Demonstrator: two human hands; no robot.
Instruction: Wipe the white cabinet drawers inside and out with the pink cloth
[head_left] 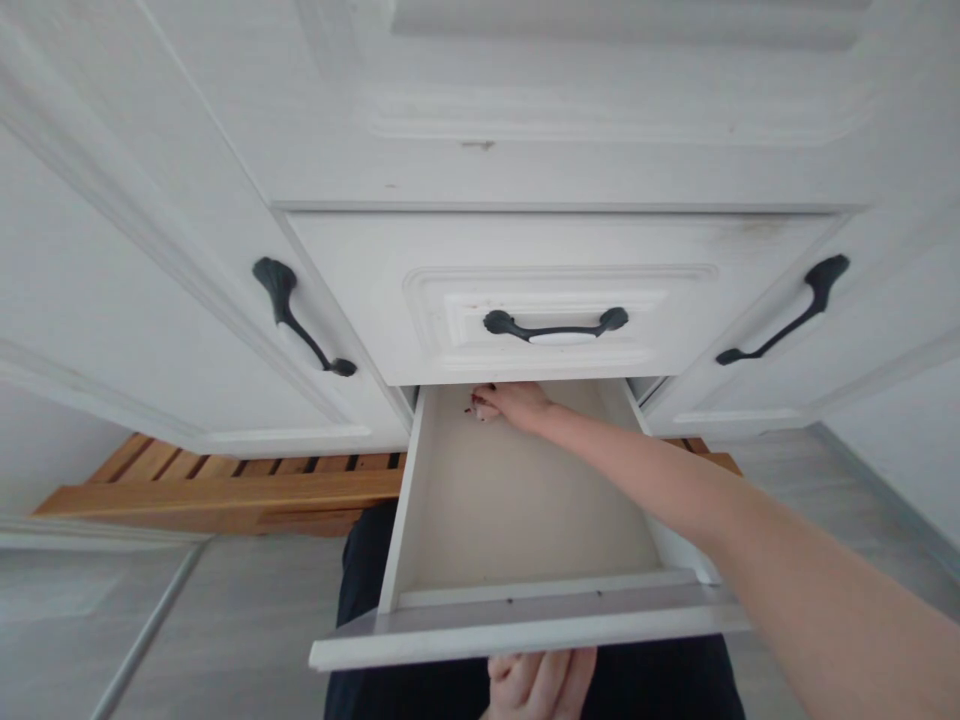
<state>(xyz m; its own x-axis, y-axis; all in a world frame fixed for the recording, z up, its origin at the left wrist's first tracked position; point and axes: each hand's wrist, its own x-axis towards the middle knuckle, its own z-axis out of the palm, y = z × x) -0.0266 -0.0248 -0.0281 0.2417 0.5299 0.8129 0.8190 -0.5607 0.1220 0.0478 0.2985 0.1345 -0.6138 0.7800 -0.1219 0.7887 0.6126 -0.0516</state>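
Observation:
A white drawer [555,625] is pulled out of the cabinet, its pale bottom showing. My left hand [540,685] is below its front edge at the middle, fingers curled against the outer face where a handle would sit; the drawer front hides the handle itself. My right hand [521,403] reaches in from the right to the back left part of the drawer, just under the closed drawer above. Its fingers are pinched together. A few dark red specks or a small item show at the fingertips, too small to name.
Above is a closed drawer with a dark handle [555,328]. Cabinet doors on both sides carry a left handle [300,315] and a right handle [787,310]. A slatted wooden bench [225,490] lies under the cabinet. My dark-clothed legs [420,690] are beneath the drawer.

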